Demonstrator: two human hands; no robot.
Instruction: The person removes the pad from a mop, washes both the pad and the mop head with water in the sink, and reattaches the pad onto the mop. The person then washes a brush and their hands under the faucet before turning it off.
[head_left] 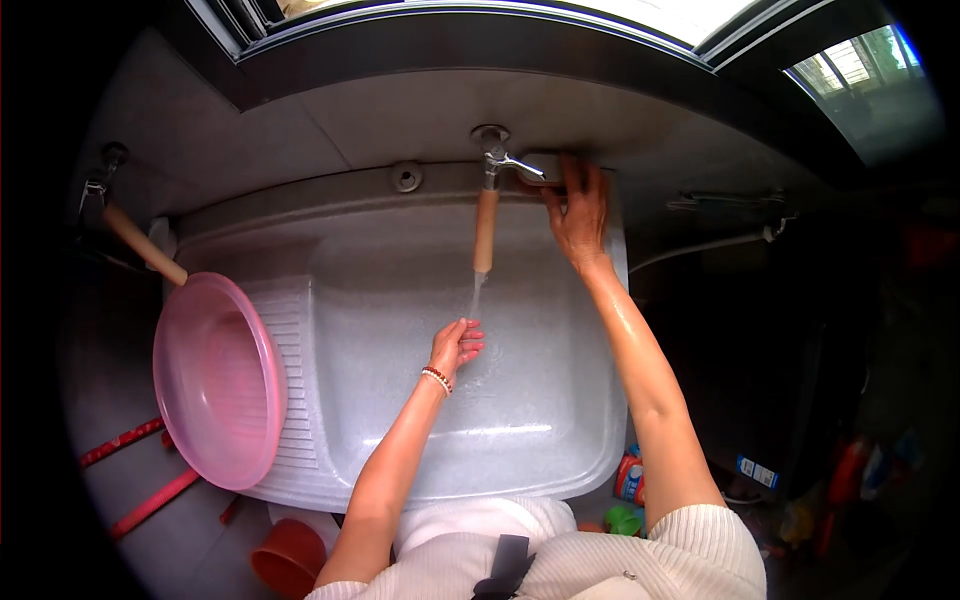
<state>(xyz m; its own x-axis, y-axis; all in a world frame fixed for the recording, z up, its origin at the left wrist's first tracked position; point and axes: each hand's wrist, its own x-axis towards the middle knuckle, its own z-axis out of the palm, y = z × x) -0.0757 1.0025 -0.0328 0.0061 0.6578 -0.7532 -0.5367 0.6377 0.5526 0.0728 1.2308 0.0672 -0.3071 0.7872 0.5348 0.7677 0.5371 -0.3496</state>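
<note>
My left hand is under a thin stream of water in the grey sink. Its fingers are slightly curled and apart, holding nothing, and a beaded bracelet circles the wrist. The water comes from a tan hose fitted on the metal faucet, whose lever points right. My right hand reaches to the sink's back right ledge with fingers stretched out. They are at a pale, flat, rounded object behind the lever; whether they press on it I cannot tell.
A pink basin leans on the ribbed washboard at the left. Beside it hangs a second faucet hose. On the floor are a red bucket, a green object and a red packet. A window frame spans the back.
</note>
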